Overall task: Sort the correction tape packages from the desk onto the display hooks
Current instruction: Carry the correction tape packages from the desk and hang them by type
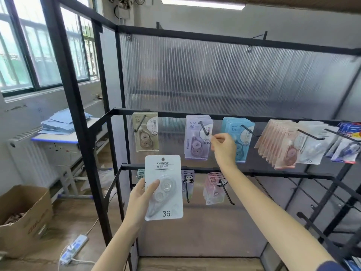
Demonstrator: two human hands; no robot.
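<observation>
The left hand [141,196] held a white package [164,187] ready at centre frame; the right hand [222,146], fingers loosely curled and holding nothing, reached toward the purple packages' hook [204,128].

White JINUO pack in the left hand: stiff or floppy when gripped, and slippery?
The white package probably stays fairly stiff: it stands flat and upright though the left hand holds only its left edge. Likely light, since thumb and fingers alone carry it. The glossy clear blister may be slick; the card edge looks like the safer grip.
</observation>
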